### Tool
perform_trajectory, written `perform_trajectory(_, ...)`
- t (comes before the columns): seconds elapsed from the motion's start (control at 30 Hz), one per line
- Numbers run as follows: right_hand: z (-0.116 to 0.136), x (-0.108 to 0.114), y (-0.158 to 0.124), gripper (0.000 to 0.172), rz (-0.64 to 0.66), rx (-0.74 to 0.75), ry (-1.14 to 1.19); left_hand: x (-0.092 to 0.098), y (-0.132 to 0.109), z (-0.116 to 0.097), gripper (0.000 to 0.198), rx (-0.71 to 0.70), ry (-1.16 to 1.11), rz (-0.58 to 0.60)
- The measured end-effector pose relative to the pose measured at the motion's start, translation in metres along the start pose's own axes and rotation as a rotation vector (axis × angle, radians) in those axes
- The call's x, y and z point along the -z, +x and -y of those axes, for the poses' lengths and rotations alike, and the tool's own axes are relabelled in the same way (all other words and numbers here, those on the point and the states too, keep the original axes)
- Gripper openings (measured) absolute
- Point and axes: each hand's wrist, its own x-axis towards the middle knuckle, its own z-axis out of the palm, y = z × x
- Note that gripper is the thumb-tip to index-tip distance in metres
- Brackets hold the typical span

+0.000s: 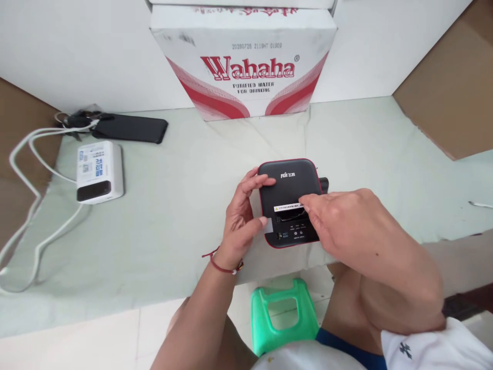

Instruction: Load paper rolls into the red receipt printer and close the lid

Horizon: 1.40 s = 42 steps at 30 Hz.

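A flat black device (288, 187) with rounded corners and a thin red edge lies on the cloth; it looks like a small label printer. White lettering marks its top, and a dark slot (288, 215) with a white warning strip (284, 208) crosses its lower half. My left hand (244, 213) grips its left edge, fingers near the upper left and thumb beside a grey patch at the lower left. Over the right side, my right hand (346, 218) is closed, fingertips at the strip and slot. What those fingers hold is hidden. A dark cylindrical part (324, 185) sticks out at the right.
A Wahaha water carton (254, 67) stands against the wall behind. To the left are a white power bank (99, 172), a black phone (131, 128) and looping white cables (36, 195). A green stool (258, 318) is below the table edge. Brown cardboard panels (447, 92) flank the table.
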Motion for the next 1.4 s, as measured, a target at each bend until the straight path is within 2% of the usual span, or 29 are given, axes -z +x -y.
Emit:
perform_trajectory(0.1,-0.011,-0.006,-0.005,0.029,-0.094,0.035,0.119,0.002,-0.003,0.001,0.085,0.004,-0.024,0.076)
perform_trajectory(0.2,-0.021,-0.011,-0.014,0.033,-0.191,0.161,0.298,-0.001,-0.004,0.000,0.093,0.043,-0.076,0.045)
perform_trajectory(0.33,-0.023,-0.010,-0.026,0.041,-0.143,0.277,0.446,-0.004,0.000,0.000,0.104,0.126,-0.174,-0.004)
perform_trajectory(0.5,-0.022,-0.005,-0.034,0.043,-0.109,0.333,0.398,-0.001,0.005,0.007,0.109,0.218,-0.311,-0.012)
perform_trajectory(0.67,-0.023,-0.009,-0.037,0.037,-0.129,0.362,0.360,0.005,0.000,0.008,0.114,0.235,-0.263,-0.056)
perform_trajectory(0.83,-0.026,-0.019,-0.032,0.036,-0.171,0.384,0.298,0.009,-0.014,0.007,0.114,0.228,-0.236,-0.038)
perform_trajectory(0.97,-0.027,-0.020,-0.023,0.038,-0.172,0.366,0.283,0.009,-0.019,0.011,0.109,0.209,-0.234,-0.030)
perform_trajectory(1.23,-0.025,-0.020,-0.006,0.028,-0.167,0.331,0.258,0.007,-0.022,0.022,0.094,0.172,-0.169,0.065)
perform_trajectory(1.3,-0.023,-0.016,0.004,0.027,-0.149,0.265,0.267,0.004,-0.021,0.023,0.095,0.169,-0.186,0.056)
perform_trajectory(1.4,-0.018,-0.012,0.029,0.035,-0.156,0.053,0.264,-0.002,-0.020,0.021,0.093,0.181,-0.242,0.015)
